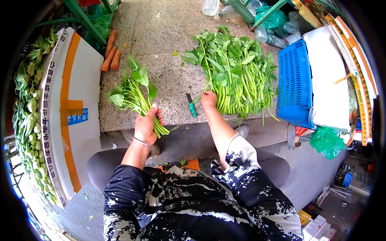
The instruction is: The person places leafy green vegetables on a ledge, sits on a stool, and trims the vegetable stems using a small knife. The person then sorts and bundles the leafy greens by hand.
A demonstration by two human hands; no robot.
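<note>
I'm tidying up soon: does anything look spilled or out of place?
Nothing major, but a yellowish-green leaf scrap lies stray on the stone slab, apart from the heaped greens.

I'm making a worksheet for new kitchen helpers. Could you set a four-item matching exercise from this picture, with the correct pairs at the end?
Things
1. Carrots
2. Knife
3. Basket
4. Small bunch of greens

Place, colour or state
A. Blue, to the right of the big pile of greens
B. Held in the left hand
C. Orange, near the white box on the left
D. Green-handled, lying between the two hands

Pairs: 1-C, 2-D, 3-A, 4-B
</note>
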